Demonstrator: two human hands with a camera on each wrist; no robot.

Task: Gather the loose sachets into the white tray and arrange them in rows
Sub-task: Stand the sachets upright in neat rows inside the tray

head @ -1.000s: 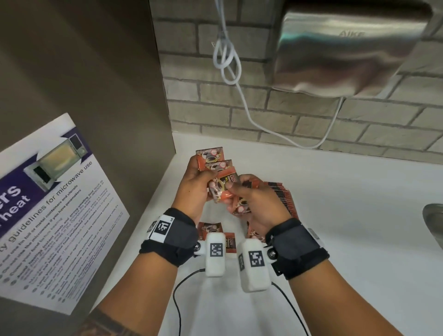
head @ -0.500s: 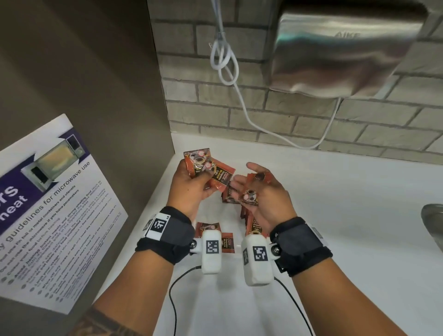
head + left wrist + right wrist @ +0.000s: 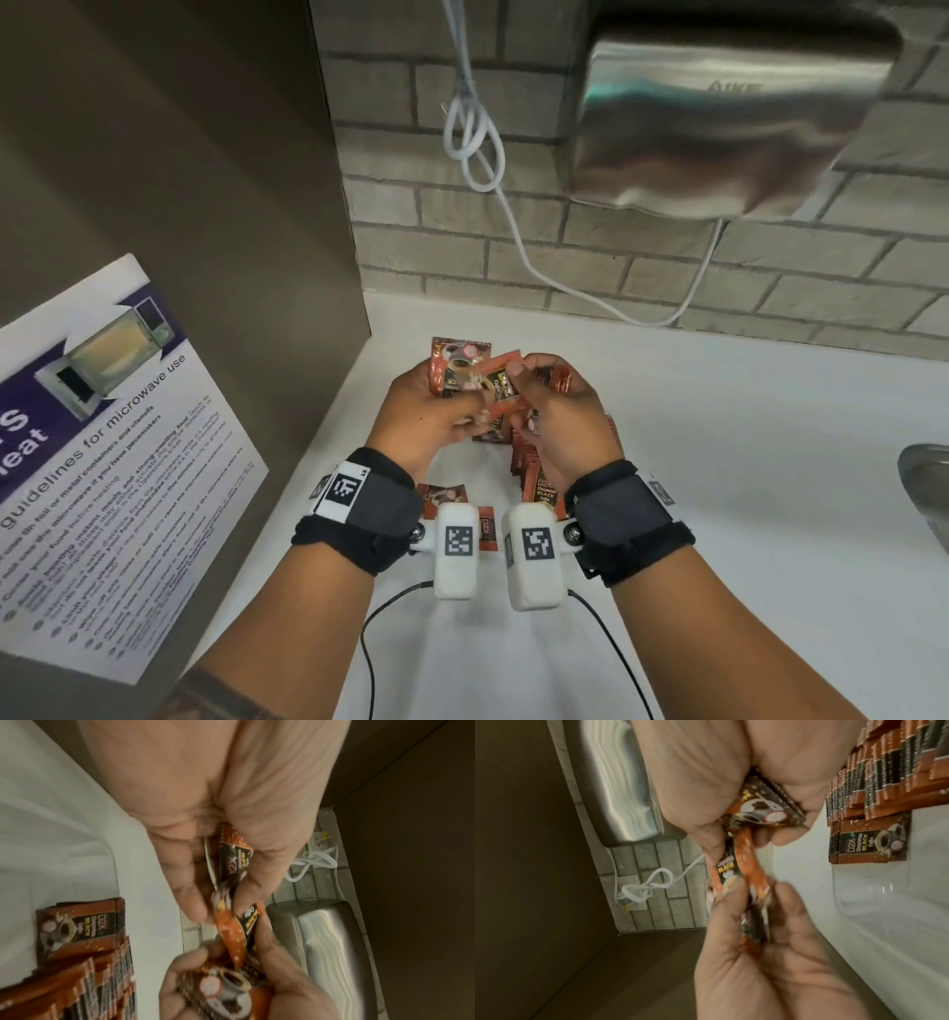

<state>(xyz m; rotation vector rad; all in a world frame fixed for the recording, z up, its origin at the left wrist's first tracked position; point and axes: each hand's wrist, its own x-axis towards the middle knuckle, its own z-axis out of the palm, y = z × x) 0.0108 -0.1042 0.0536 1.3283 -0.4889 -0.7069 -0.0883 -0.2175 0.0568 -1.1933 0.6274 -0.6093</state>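
Both hands meet above the white counter (image 3: 744, 462), each gripping orange-and-black coffee sachets. My left hand (image 3: 462, 406) pinches a fanned bundle of sachets (image 3: 457, 365) between thumb and fingers. My right hand (image 3: 524, 406) curls round more sachets (image 3: 762, 811), and its fingertips touch a sachet (image 3: 749, 862) that spans both hands. Below the right hand, a packed row of sachets (image 3: 534, 473) stands on edge inside the white tray (image 3: 859, 902). One sachet (image 3: 870, 841) lies flat at the row's end. Loose sachets (image 3: 447, 496) lie by my left wrist, partly hidden by the wrist cameras.
A steel hand dryer (image 3: 719, 113) hangs on the brick wall, its white cord (image 3: 477, 144) looped beside it. A brown panel with a microwave notice (image 3: 102, 462) closes off the left. A metal sink edge (image 3: 924, 488) shows at the far right.
Half a second ago the hands were apart, with the right hand's fingers spread. They have come back together, and the right hand's fingers have closed on the sachets beside the left hand's bundle.
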